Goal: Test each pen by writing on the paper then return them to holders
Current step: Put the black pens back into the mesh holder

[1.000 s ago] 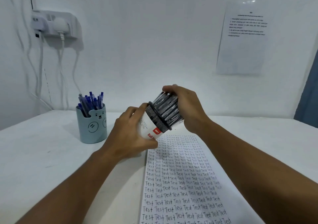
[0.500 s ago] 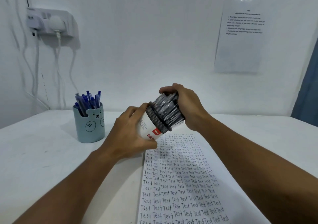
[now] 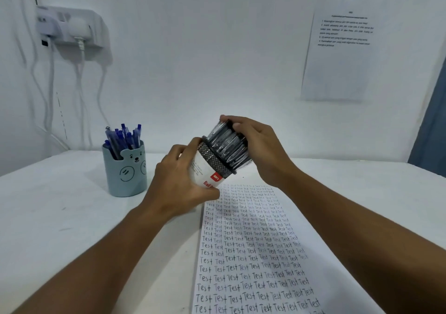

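Wall socket (image 3: 70, 27) w/ cables top left, printed notice (image 3: 340, 50) on wall right, white table (image 3: 48, 212).

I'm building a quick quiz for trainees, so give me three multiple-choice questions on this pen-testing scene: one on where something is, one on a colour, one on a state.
1. Where does the bear-faced holder stand?
A. on the written paper
B. on the table, left of the paper
C. in the left hand

2. What colour are the pens in that holder?
A. blue
B. red
C. green

3. How is the white pen tub held?
A. flat on the table
B. upright, untouched
C. tilted, left hand gripping it

Answers: B, it sits apart from the sheet; A, the barrels show blue; C, the tub leans right while the right hand grasps its pens.
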